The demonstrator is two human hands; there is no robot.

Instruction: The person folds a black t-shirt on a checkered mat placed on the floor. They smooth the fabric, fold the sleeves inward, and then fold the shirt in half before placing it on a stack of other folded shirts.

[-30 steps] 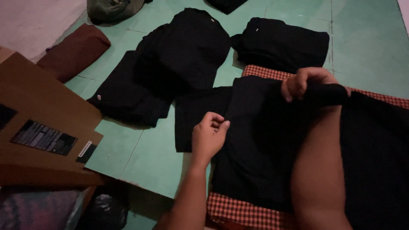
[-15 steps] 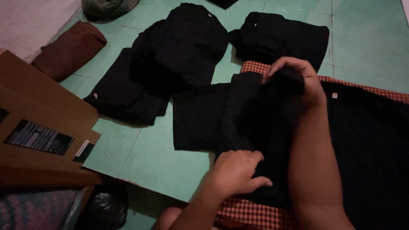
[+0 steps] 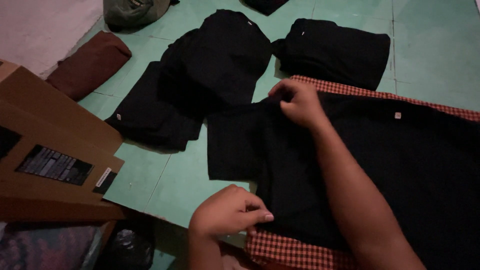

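We have a black cotton shirt (image 3: 380,165) spread flat on a red-and-white checked cloth (image 3: 300,252) that lies on the green tiled floor (image 3: 430,45), one sleeve reaching out toward the brown cardboard box (image 3: 55,150). Our left hand (image 3: 227,212) pinches the shirt's near edge, fingers (image 3: 257,216) closed on the fabric just above the checked border. Our right hand (image 3: 297,102) presses and grips the far edge near the shoulder, fingers curled into the cloth. So the shirt lies directly under both hands, held at two opposite edges.

The risk, as we judge it, is uneven pull: if one hand tugs harder, the fabric could bunch or drag the checked cloth with it. The loose sleeve could also slide against the folded black garments (image 3: 220,65) just beside it.
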